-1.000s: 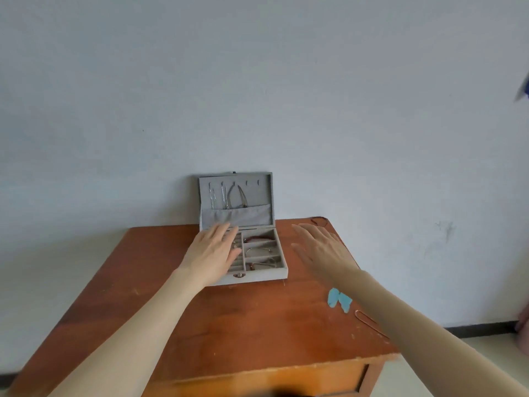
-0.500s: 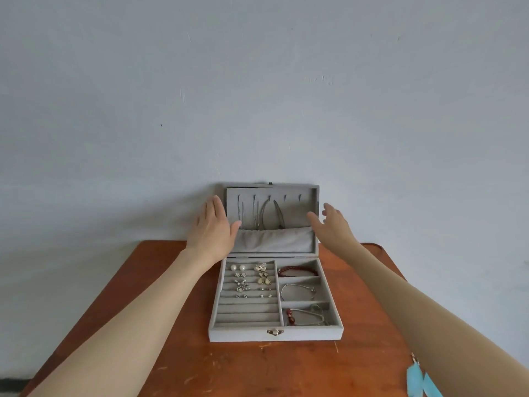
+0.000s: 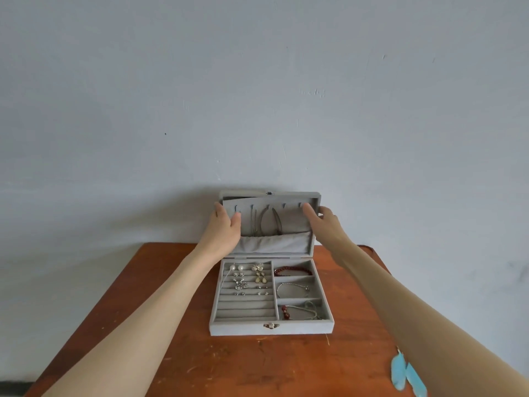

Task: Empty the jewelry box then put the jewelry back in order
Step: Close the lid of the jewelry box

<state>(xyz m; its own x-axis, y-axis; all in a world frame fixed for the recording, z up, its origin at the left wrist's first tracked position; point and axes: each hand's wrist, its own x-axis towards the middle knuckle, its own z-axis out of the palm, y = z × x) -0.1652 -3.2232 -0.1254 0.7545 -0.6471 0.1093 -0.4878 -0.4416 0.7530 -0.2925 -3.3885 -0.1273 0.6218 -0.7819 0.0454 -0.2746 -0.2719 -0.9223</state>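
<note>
Grey felt lines the jewelry box [image 3: 272,326], which sits open on the wooden table [image 3: 160,339] with its lid [image 3: 270,222] upright near the wall [image 3: 257,96]. My left hand [image 3: 224,227] grips the lid's left edge, thumb in front and fingers curled round behind; my right hand [image 3: 323,222] does the same at the right edge. The inner hanging panel looks tilted forward at its top left, so I judge the step is freeing the necklaces [image 3: 264,222] that hang from its hooks into the pouch [image 3: 274,243] below. To do it well I should keep the lid steady with 1 hand and lift each chain off its hook without tangling them, because they hang close together.

Nothing has left the tray yet: earrings [image 3: 247,279] fill the ridged rows on the left, and 3 compartments on the right hold a red bead bracelet [image 3: 292,271], a silver bracelet [image 3: 292,288] and more chains. 2 blue feather pieces [image 3: 406,373] lie near the table's right front edge, under my right forearm, so I should lay jewelry on the bare wood to the left.
</note>
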